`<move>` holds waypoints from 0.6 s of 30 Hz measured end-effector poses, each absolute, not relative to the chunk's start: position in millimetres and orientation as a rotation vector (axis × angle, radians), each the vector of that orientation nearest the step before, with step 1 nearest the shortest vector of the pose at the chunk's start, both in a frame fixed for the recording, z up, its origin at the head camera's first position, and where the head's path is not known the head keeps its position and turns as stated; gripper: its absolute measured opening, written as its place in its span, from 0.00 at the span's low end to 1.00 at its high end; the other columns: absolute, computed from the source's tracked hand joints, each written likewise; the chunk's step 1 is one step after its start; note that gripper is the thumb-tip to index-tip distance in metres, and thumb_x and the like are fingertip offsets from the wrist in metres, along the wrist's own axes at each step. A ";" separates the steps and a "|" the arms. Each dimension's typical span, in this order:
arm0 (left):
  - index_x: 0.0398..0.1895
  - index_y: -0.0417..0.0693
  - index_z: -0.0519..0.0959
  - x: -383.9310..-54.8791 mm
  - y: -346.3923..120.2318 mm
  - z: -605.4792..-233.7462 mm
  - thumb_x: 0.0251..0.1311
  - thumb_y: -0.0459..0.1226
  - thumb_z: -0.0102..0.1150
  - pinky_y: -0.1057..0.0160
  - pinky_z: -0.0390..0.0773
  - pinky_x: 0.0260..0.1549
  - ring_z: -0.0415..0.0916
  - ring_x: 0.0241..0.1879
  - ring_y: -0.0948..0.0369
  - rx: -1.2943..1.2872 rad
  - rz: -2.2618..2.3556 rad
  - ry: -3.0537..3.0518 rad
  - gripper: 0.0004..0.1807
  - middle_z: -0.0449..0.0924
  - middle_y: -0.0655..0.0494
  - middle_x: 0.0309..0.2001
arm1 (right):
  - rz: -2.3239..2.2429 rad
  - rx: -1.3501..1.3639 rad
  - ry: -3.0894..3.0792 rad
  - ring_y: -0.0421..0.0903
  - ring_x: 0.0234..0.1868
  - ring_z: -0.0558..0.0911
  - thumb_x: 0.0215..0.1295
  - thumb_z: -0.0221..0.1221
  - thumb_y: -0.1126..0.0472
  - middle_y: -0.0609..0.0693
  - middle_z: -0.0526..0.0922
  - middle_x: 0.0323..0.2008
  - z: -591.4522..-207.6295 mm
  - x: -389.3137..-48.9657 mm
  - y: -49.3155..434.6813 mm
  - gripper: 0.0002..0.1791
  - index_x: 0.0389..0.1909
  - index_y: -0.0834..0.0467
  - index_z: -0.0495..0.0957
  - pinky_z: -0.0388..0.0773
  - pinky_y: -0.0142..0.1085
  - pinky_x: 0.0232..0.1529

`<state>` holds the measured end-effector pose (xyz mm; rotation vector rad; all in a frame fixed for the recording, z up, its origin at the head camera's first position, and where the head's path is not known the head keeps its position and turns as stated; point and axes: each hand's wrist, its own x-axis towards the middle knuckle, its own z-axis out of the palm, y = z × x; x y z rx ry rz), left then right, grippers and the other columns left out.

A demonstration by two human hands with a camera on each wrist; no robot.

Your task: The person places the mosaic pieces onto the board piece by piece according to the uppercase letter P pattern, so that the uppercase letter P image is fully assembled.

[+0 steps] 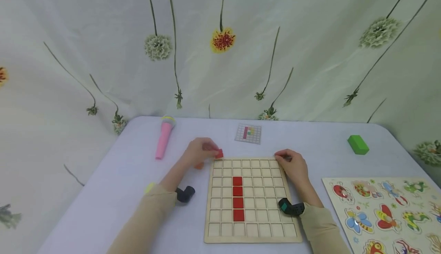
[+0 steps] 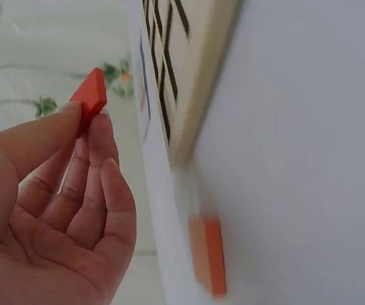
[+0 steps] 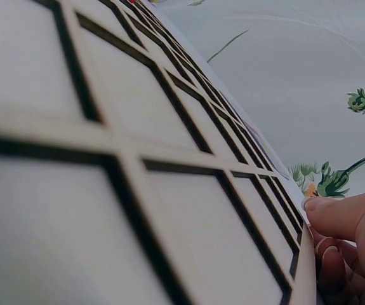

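My left hand pinches a red square tile between thumb and fingertips, just above the far left corner of the wooden grid board. On the board, several red tiles lie in one column, left of the middle. An orange tile rests on the table beside the board, below the left hand. At the far right corner, my right hand grips the board's edge with thumb and curled fingers. A small pattern card with a coloured grid lies behind the board.
A pink toy microphone lies at the back left. The green block sits at the back right. An insect puzzle board covers the right front. Something yellow is partly hidden by the left forearm.
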<state>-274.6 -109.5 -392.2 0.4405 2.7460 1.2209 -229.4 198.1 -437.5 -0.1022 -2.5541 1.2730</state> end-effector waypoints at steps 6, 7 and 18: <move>0.32 0.46 0.82 -255.9 -77.5 -396.4 0.53 0.34 0.66 0.63 0.73 0.34 0.73 0.32 0.61 0.581 1.199 2.568 0.04 0.79 0.61 0.30 | 1.273 -0.093 -2.553 0.47 0.25 0.72 0.61 0.61 0.63 0.55 0.81 0.32 -435.9 -228.1 196.3 0.07 0.36 0.63 0.81 0.67 0.37 0.26; 0.32 0.47 0.82 -254.4 -74.9 -398.6 0.53 0.34 0.67 0.63 0.72 0.34 0.73 0.32 0.62 0.598 1.170 2.582 0.04 0.79 0.62 0.29 | 1.273 -0.089 -2.553 0.46 0.25 0.72 0.61 0.61 0.64 0.55 0.81 0.32 -436.0 -228.0 196.0 0.07 0.36 0.63 0.81 0.67 0.37 0.26; 0.29 0.48 0.82 -246.8 -64.5 -404.2 0.53 0.33 0.67 0.65 0.74 0.31 0.72 0.28 0.63 0.717 1.090 2.671 0.02 0.77 0.63 0.27 | 1.230 -0.090 -2.582 0.48 0.26 0.74 0.61 0.60 0.66 0.55 0.81 0.33 -435.8 -228.6 197.4 0.06 0.37 0.64 0.81 0.69 0.38 0.27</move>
